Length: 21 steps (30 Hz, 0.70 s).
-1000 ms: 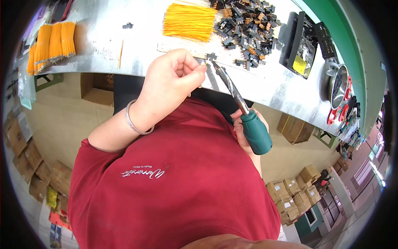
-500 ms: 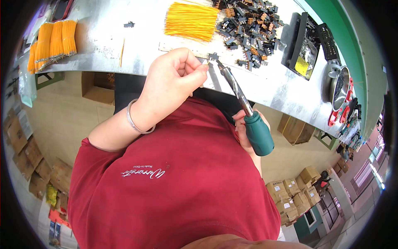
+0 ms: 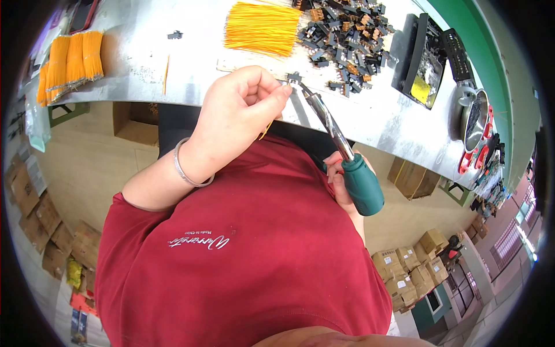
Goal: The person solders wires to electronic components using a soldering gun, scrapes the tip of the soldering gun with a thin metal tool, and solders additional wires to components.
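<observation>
My left hand (image 3: 243, 104) is closed in a pinch on a thin yellow wire (image 3: 265, 130), whose lower part shows below my fingers. Just beyond the fingertips is a small black switch (image 3: 295, 76) with metal pins. My right hand (image 3: 341, 184) is wrapped around the green handle of a soldering iron (image 3: 362, 184), partly hidden behind it. The iron's metal shaft slants up to the left, its thin tip at or very near the switch pins; contact is too small to tell.
A stack of yellow wires (image 3: 262, 29) lies beside a heap of black switches (image 3: 350, 43). Wire bundles (image 3: 75, 58) sit at left, near a lone switch (image 3: 174, 35) and a single wire (image 3: 166, 74). A black tray (image 3: 425, 63) and metal cup (image 3: 475, 121) stand at right.
The view has shifted slightly. More of the yellow wire shows below my left hand. Both hands and the soldering iron keep nearly the same positions by the switch.
</observation>
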Each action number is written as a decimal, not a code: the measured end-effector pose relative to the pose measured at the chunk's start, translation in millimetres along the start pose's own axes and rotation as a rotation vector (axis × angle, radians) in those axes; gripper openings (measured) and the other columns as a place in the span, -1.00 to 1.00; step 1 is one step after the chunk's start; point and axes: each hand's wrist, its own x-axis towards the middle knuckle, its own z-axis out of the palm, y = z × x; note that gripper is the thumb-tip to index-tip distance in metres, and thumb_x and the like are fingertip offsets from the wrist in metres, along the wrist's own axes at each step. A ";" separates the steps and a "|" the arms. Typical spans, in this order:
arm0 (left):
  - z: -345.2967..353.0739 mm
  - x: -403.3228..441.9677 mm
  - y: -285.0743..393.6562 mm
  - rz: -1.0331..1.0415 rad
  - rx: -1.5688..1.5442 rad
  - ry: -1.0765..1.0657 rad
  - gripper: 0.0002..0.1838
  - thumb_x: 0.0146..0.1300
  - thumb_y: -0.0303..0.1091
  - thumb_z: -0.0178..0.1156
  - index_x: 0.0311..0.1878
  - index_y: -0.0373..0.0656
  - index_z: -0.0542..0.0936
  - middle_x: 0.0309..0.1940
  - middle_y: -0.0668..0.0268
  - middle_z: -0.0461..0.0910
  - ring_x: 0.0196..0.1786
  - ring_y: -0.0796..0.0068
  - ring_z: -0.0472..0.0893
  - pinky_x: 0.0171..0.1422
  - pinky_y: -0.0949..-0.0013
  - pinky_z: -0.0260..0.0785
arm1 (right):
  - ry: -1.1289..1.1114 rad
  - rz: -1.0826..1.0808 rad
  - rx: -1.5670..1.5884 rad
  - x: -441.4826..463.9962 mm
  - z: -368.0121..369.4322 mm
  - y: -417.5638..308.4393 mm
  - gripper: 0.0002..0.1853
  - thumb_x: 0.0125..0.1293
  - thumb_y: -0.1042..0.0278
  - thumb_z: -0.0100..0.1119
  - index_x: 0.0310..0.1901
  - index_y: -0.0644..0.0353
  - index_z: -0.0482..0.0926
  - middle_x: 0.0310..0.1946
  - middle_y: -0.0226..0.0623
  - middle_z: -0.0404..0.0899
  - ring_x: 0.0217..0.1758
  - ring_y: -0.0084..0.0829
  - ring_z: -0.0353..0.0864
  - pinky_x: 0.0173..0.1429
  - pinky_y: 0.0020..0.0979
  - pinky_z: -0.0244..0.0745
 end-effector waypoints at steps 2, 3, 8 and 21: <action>0.8 1.8 -5.9 0.028 -0.006 0.007 -0.85 0.32 -0.42 0.24 -0.35 -0.27 0.54 -0.57 0.45 0.53 -0.55 0.81 0.42 -0.52 0.64 0.24 | 0.005 0.003 0.023 -1.5 -0.5 2.0 -0.85 0.03 0.61 0.23 -0.32 0.20 0.61 -0.36 -0.29 0.65 -0.39 -0.35 0.65 -0.30 -0.42 0.55; 1.2 2.3 -8.1 0.057 -0.012 0.016 -0.86 0.31 -0.43 0.24 -0.34 -0.28 0.55 -0.57 0.45 0.53 -0.55 0.81 0.42 -0.51 0.65 0.24 | 0.000 0.002 0.015 -1.6 -1.2 2.3 -0.85 0.03 0.61 0.23 -0.32 0.20 0.60 -0.36 -0.29 0.65 -0.39 -0.34 0.65 -0.30 -0.42 0.55; 1.7 1.9 -4.2 0.033 0.018 0.022 -0.87 0.31 -0.45 0.24 -0.34 -0.28 0.55 -0.56 0.45 0.54 -0.52 0.80 0.43 -0.48 0.65 0.26 | -0.039 -0.024 -0.077 0.1 -3.2 0.4 -0.84 0.02 0.62 0.23 -0.33 0.20 0.61 -0.38 -0.28 0.65 -0.38 -0.33 0.66 -0.30 -0.41 0.56; 1.7 1.3 -7.3 0.068 0.037 0.012 -0.85 0.38 -0.40 0.19 -0.32 -0.22 0.52 -0.55 0.47 0.52 -0.58 0.84 0.35 -0.54 0.67 0.13 | -0.051 0.006 -0.089 0.2 -3.1 0.3 -0.84 -0.01 0.60 0.23 -0.34 0.16 0.60 -0.41 -0.33 0.64 -0.40 -0.34 0.65 -0.30 -0.41 0.56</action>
